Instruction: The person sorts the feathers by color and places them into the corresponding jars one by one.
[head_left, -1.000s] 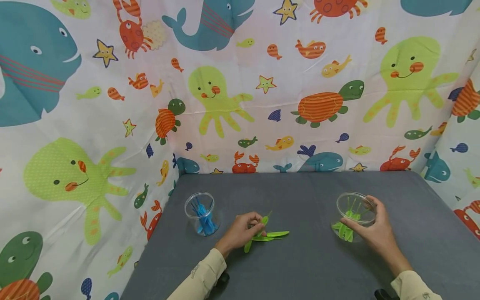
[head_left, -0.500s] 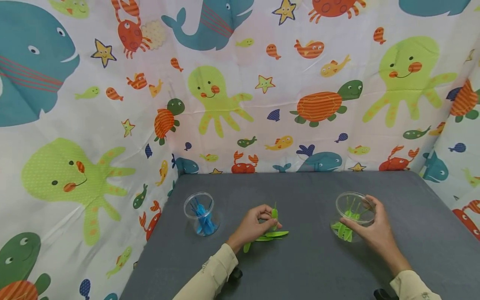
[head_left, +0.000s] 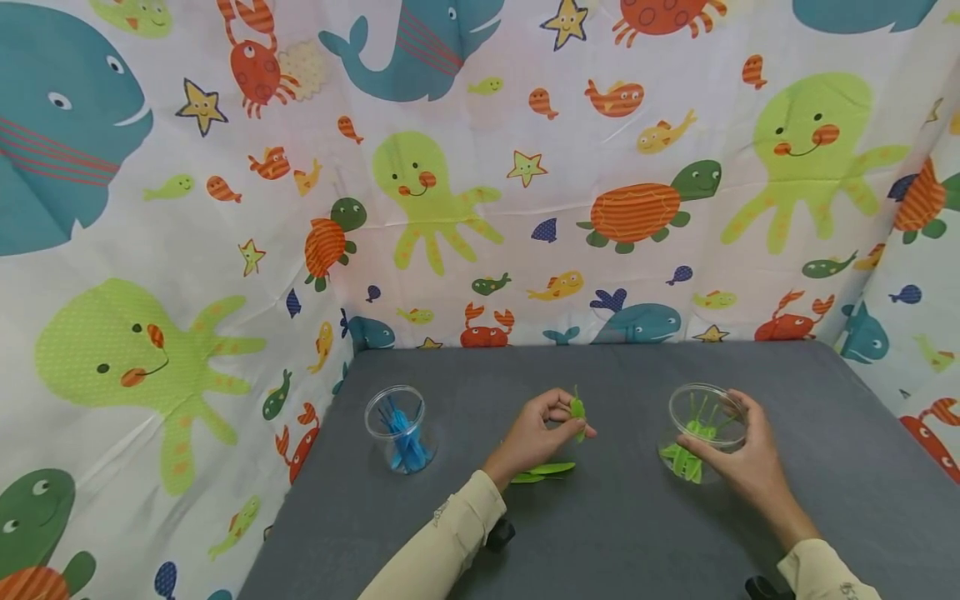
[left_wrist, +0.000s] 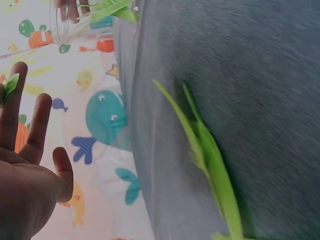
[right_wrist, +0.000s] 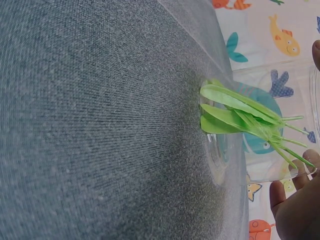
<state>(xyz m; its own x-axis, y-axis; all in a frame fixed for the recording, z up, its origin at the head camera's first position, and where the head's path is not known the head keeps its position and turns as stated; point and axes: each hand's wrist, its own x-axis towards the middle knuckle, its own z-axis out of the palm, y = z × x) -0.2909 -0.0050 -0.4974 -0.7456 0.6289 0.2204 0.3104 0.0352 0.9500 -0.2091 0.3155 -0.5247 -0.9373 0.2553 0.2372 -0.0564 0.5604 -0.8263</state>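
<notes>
My left hand (head_left: 534, 433) pinches a green feather (head_left: 577, 408) between thumb and fingertips, held upright above the table. In the left wrist view, only the tip of that feather shows at the view's edge. Below this hand, a few more green feathers (head_left: 555, 470) lie on the table, partly hidden by the forearm. To the right, my right hand (head_left: 750, 454) grips a clear round cup (head_left: 693, 385) by its side, near the rim. Several green feathers (right_wrist: 240, 112) stand inside it, thin quills toward the opening.
A second clear cup (head_left: 369, 421), holding several blue feathers (head_left: 408, 442), stands on the left of the grey table (head_left: 615, 533). A curtain (head_left: 495, 179) printed with sea animals hangs behind the table and along its sides.
My left hand has lifted the green feather off the pile and carried it up and to the right. The right hand stays on its cup.
</notes>
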